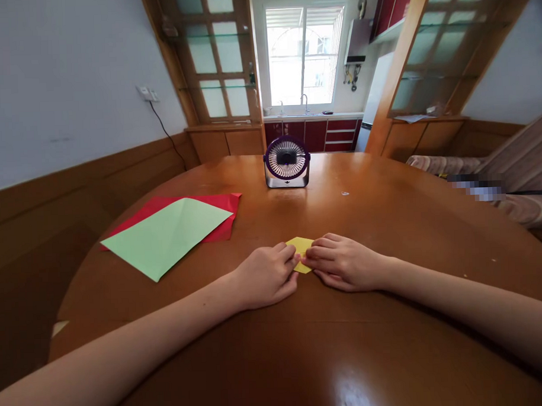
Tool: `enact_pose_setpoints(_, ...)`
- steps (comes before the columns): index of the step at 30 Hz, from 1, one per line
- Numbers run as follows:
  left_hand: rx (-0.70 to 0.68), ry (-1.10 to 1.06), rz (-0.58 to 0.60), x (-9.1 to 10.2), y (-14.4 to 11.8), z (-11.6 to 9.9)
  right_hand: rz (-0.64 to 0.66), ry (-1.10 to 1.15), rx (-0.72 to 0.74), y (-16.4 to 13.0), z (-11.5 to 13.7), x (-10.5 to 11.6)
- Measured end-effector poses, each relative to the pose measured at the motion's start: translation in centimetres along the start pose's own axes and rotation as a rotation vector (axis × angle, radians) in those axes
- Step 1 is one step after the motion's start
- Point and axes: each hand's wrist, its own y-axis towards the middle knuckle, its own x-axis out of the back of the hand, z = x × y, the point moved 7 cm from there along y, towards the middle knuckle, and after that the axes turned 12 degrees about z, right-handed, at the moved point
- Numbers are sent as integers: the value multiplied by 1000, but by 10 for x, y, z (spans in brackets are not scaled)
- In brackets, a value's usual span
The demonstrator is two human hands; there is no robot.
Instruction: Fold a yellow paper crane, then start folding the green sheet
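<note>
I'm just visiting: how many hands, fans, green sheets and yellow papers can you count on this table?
Hands: 2 (left hand, right hand)
Fan: 1
Green sheet: 1
Yellow paper: 1
Total: 5
Red paper, partly covered by the green sheet, isn't counted.

Yellow paper (300, 244): small, folded, angular outline with blunt-cornered top edge. Lying roughly flat, below and slightly right of frame centre. Left and right edges partly hidden.
</note>
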Motion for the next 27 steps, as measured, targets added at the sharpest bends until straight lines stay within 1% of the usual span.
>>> enact_pose_setpoints(3,-1,7,3,-1,-1,-1,-23,-62,23,-1,1,2)
enact_pose_setpoints(10,-1,4,13,-3,-1,1,-109,-86,75,-12,-1,9)
enact_pose_setpoints(16,3,-15,27,-3,0,1,-108,-41,76,-32,-11,8)
enact_pose_setpoints(20,-3,-61,-8,-1,-2,2,-108,3,67,-38,-15,7)
enact_pose_setpoints(25,-1,-133,-85,2,-5,3,-120,54,43,-35,-16,8)
enact_pose_setpoints(27,-3,-130,-95,3,-5,1,-128,71,35,-33,-16,8)
